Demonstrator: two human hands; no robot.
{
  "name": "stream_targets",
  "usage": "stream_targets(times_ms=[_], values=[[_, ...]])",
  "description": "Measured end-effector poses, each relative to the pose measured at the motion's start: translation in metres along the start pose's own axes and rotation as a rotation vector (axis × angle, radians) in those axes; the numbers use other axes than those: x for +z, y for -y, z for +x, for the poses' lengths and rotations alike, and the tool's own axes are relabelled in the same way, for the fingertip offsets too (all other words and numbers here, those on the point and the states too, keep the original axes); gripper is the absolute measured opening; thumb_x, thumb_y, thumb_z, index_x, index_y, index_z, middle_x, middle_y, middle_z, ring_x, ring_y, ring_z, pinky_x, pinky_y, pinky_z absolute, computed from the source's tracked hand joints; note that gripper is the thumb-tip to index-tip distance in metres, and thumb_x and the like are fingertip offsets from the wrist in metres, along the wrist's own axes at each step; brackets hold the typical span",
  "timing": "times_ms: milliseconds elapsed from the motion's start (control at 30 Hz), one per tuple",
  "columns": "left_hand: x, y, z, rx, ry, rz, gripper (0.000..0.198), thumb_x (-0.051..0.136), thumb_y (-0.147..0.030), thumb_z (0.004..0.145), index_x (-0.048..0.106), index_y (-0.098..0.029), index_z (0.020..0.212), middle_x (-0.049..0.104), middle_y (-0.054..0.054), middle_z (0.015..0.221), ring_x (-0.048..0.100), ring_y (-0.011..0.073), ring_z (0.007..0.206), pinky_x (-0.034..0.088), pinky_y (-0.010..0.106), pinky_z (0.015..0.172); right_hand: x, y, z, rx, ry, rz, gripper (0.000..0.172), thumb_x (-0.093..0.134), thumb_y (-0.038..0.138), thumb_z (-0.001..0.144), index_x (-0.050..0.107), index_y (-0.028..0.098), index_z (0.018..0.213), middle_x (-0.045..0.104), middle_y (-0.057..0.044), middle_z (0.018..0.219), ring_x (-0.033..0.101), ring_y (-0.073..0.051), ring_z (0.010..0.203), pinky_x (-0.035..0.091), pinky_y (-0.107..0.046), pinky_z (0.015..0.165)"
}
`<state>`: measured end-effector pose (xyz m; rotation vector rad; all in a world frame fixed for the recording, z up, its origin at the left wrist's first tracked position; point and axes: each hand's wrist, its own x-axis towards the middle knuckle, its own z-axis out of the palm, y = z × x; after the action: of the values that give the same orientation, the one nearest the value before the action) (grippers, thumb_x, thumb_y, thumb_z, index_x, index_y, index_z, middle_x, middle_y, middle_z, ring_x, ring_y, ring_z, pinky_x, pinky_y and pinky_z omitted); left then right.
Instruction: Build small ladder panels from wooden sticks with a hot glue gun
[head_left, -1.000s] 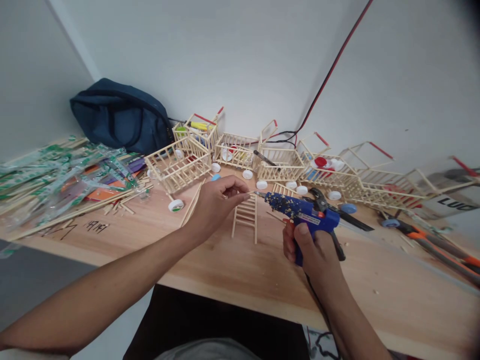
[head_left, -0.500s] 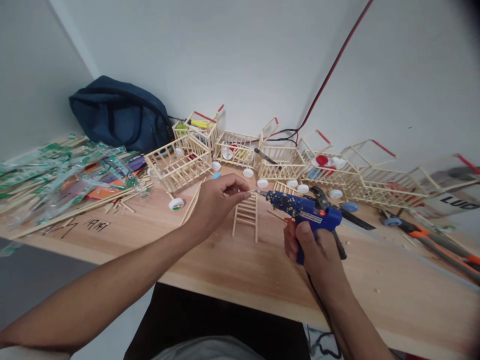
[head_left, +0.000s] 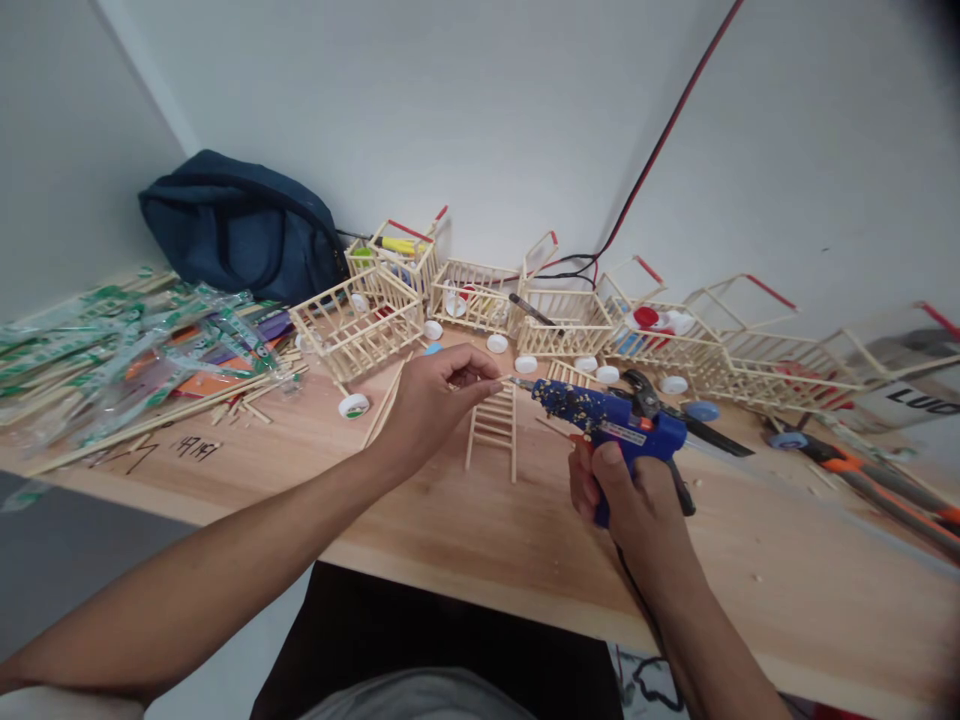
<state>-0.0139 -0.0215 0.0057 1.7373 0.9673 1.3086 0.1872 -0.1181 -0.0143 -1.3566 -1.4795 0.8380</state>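
The left hand [head_left: 444, 398] pinches at the fingertips [head_left: 491, 387], its forearm [head_left: 255, 540] slanting inward; the right hand [head_left: 634, 488] curls in a grip.

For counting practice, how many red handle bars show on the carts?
6 red bars: one and another at back left, a third near the middle, a fourth right of it, a fifth farther right, a sixth at the right edge. More may be hidden.

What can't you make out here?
Head view:
Blue plastic glue gun: handle partly hidden by the right hand.
Pale wooden ladder-shaped frame: upper end partly hidden by left hand.
Whitish container: black lettering after "LUC" cut off by right edge.
Thin pale piece: contact with metal nozzle too small to judge.
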Motion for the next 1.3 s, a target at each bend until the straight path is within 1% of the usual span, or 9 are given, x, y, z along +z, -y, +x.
stream_targets(times_ms=[200, 567, 733, 900, 1067, 1133, 1200, 1233, 1300], values=[[0.001, 0.002, 0.0, -0.02, 0.014, -0.03, 0.008, 0.073, -0.023, 0.074, 0.067, -0.017, 0.073, 0.065, -0.001, 0.067, 0.056, 0.0109, 0.063, 0.045, 0.024, 0.061, 0.002, 0.002, -0.001, 0.035, -0.042, 0.034, 0.055, 0.043, 0.064, 0.091, 0.042, 0.022, 0.056, 0.045, 0.001, 0.046, 0.043, -0.011, 0.043, 0.033, -0.025, 0.044], [0.001, 0.003, -0.001, -0.032, 0.024, -0.056, 0.008, 0.074, -0.023, 0.075, 0.068, -0.017, 0.074, 0.065, -0.001, 0.07, 0.056, 0.0109, 0.065, 0.044, 0.024, 0.064, 0.0, -0.002, 0.0, 0.052, -0.047, -0.003, 0.055, 0.046, 0.063, 0.09, 0.044, 0.021, 0.055, 0.047, 0.0, 0.047, 0.045, -0.011, 0.044, 0.034, -0.026, 0.046], [0.002, 0.003, 0.0, -0.055, 0.025, -0.097, 0.009, 0.073, -0.024, 0.074, 0.068, -0.016, 0.075, 0.066, 0.0, 0.072, 0.058, 0.0115, 0.066, 0.045, 0.024, 0.064, 0.001, 0.002, -0.002, 0.002, -0.044, -0.009, 0.054, 0.043, 0.06, 0.092, 0.045, 0.02, 0.056, 0.045, 0.0, 0.049, 0.044, -0.011, 0.046, 0.033, -0.027, 0.048], [0.002, 0.001, -0.001, -0.084, 0.043, -0.069, 0.008, 0.073, -0.023, 0.074, 0.068, -0.017, 0.075, 0.068, 0.0, 0.072, 0.06, 0.0122, 0.067, 0.048, 0.025, 0.066, 0.005, 0.009, -0.006, -0.017, -0.06, 0.144, 0.045, 0.051, 0.061, 0.088, 0.056, 0.018, 0.076, 0.054, -0.001, 0.064, 0.045, -0.011, 0.05, 0.034, -0.025, 0.047], [0.003, 0.004, 0.0, -0.104, 0.056, -0.064, 0.009, 0.073, -0.023, 0.073, 0.069, -0.016, 0.075, 0.069, 0.001, 0.072, 0.061, 0.0127, 0.067, 0.049, 0.025, 0.065, 0.003, 0.006, -0.002, -0.059, -0.019, 0.199, 0.041, 0.052, 0.06, 0.088, 0.058, 0.02, 0.085, 0.061, -0.004, 0.075, 0.049, -0.011, 0.052, 0.04, -0.027, 0.05], [0.003, 0.005, 0.001, -0.129, 0.066, -0.113, 0.01, 0.074, -0.024, 0.071, 0.069, -0.016, 0.074, 0.069, 0.001, 0.072, 0.062, 0.0127, 0.068, 0.05, 0.026, 0.066, 0.002, 0.006, 0.0, -0.082, 0.043, 0.126, 0.038, 0.051, 0.057, 0.089, 0.059, 0.02, 0.087, 0.064, -0.005, 0.079, 0.054, -0.014, 0.055, 0.043, -0.028, 0.054], [0.002, 0.007, 0.002, -0.182, 0.076, -0.188, 0.014, 0.076, -0.027, 0.069, 0.068, -0.016, 0.075, 0.07, 0.002, 0.073, 0.062, 0.0128, 0.068, 0.05, 0.026, 0.065, 0.001, 0.009, -0.001, -0.079, 0.052, -0.033, 0.031, 0.054, 0.051, 0.087, 0.062, 0.02, 0.088, 0.066, -0.005, 0.081, 0.058, -0.015, 0.058, 0.044, -0.029, 0.057], [0.001, 0.007, 0.003, -0.214, 0.078, -0.227, 0.017, 0.077, -0.028, 0.068, 0.068, -0.016, 0.076, 0.07, 0.002, 0.073, 0.062, 0.0127, 0.068, 0.05, 0.026, 0.065, -0.001, 0.011, -0.003, -0.068, 0.018, -0.14, 0.027, 0.057, 0.048, 0.085, 0.062, 0.021, 0.088, 0.066, -0.004, 0.079, 0.058, -0.016, 0.059, 0.044, -0.029, 0.057], [-0.001, 0.009, 0.004, -0.268, 0.078, -0.294, 0.023, 0.08, -0.032, 0.066, 0.068, -0.015, 0.077, 0.07, 0.003, 0.074, 0.062, 0.0123, 0.066, 0.05, 0.025, 0.063, -0.009, 0.015, -0.008, -0.044, -0.113, -0.376, 0.021, 0.062, 0.044, 0.081, 0.062, 0.024, 0.089, 0.065, -0.001, 0.073, 0.057, -0.017, 0.059, 0.042, -0.03, 0.058]])
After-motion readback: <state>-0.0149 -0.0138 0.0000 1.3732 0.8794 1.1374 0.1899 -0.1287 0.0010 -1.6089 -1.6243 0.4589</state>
